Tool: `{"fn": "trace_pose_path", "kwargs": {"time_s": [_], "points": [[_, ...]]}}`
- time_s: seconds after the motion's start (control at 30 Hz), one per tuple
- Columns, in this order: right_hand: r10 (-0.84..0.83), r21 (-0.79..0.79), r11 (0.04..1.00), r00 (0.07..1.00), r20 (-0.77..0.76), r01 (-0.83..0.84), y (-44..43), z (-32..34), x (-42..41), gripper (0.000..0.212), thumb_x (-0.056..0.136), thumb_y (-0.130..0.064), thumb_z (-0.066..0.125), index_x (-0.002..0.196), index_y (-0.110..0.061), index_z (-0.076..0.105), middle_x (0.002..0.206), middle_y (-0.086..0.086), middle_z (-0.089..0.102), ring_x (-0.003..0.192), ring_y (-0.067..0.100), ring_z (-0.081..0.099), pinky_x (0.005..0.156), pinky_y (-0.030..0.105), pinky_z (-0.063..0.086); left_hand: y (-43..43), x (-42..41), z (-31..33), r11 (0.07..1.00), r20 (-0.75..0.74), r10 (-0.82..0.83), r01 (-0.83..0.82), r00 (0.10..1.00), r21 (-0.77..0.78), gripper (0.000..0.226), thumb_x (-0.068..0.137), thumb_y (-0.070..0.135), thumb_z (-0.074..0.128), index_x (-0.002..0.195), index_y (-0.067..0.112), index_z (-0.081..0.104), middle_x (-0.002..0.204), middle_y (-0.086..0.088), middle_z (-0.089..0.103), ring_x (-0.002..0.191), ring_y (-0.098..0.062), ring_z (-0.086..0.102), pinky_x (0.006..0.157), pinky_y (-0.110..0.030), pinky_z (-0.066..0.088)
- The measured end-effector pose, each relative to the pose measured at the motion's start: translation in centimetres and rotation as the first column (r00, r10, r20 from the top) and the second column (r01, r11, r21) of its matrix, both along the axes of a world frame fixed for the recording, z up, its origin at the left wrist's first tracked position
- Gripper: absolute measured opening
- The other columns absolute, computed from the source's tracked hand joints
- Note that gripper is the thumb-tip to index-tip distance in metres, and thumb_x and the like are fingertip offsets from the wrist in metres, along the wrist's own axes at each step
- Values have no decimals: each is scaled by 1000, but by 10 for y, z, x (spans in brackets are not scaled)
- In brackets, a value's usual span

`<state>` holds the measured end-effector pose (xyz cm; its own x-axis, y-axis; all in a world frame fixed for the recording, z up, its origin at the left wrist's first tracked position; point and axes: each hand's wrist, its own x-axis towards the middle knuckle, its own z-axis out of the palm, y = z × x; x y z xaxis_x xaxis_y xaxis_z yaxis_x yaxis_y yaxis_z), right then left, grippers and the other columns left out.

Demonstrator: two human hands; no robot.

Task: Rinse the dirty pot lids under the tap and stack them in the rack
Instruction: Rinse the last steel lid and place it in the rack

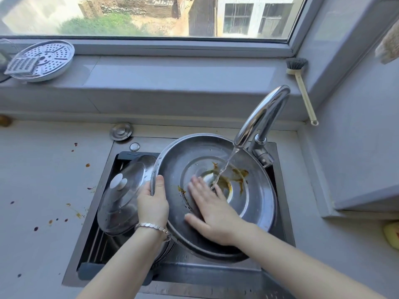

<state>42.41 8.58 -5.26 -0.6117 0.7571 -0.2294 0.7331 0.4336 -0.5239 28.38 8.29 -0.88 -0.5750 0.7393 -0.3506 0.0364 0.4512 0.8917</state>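
A large steel lid [254,186] is held tilted over the sink, its inner side up, smeared with brown-yellow sauce near the centre. My left hand [153,200] grips its left rim. My right hand [212,207] lies flat with straight fingers on the lid's inner surface, fingertips at the stream. Water runs from the chrome tap [262,117] onto the lid's middle. A glass lid with a white knob [121,197] leans in the rack [95,247] at the sink's left side, on top of another steel piece.
The dark sink [285,214] is set in a grey counter [43,190] spattered with sauce drops. On the windowsill stand a perforated steamer plate [43,59] and a dish brush [300,83]. A round sink plug [121,131] lies behind the sink. A yellow object [391,234] sits at far right.
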Motion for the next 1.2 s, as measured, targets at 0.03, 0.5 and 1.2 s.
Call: {"fn": "trace_pose_path", "kwargs": {"time_s": [0.03, 0.5, 1.2], "points": [[99, 2, 995, 995, -23, -99, -6, 3, -3, 86, 81, -70, 3, 149, -18, -1, 147, -10, -19, 137, 5, -21, 114, 27, -15, -2, 0, -1, 1000, 6, 8, -8, 1000, -7, 35, 96, 31, 45, 107, 1, 61, 93, -5, 62, 89, -20, 56, 85, -31, 45], [-54, 135, 990, 988, 142, 35, 17, 0, 31, 83, 78, -72, -3, 140, -20, -18, 146, -5, -27, 140, 11, -23, 111, 22, -19, -22, -3, 1, 997, 17, 76, -76, 997, 26, 37, 94, 34, 46, 107, 3, 62, 90, -4, 65, 86, -19, 59, 83, -34, 49], [-250, 64, 968, 932, 262, 242, 2, 17, 38, 87, 85, -69, 6, 146, -11, -15, 148, 6, -31, 141, 18, -24, 113, 30, -15, -27, -7, 0, 976, 43, 198, -201, 979, 88, 26, 94, 35, 47, 81, 18, 62, 81, -3, 63, 82, -22, 60, 75, -34, 50]]}}
